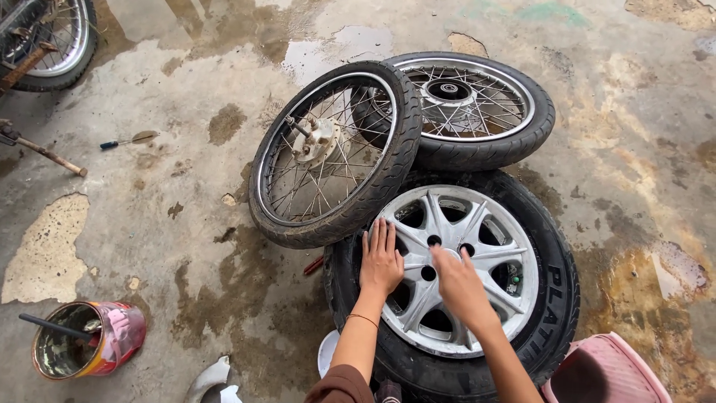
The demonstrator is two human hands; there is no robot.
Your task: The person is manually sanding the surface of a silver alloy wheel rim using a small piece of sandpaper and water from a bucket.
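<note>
Head view looks down on your two hands over a car wheel (477,298) that lies flat on the wet concrete floor (171,224). Your left hand (380,260) is flat, fingers straight and close together, palm pressed on the left side of the silver alloy rim (485,224). Your right hand (459,283) is blurred above the hub; its fingers look open and it grips nothing that you can see. The black tyre (556,298) rings the rim.

Leaning on the upper left edge of that tyre is a spoked motorcycle wheel (335,153), tilted toward you. Behind it a second spoked wheel (477,108) lies flat, touching the car tyre's far edge.

Near the bottom right sits a pink plastic tub (608,369). At the lower left a red tin can (89,347) lies tipped with a dark stick in it. Farther left, a screwdriver (127,140) lies on the floor.
</note>
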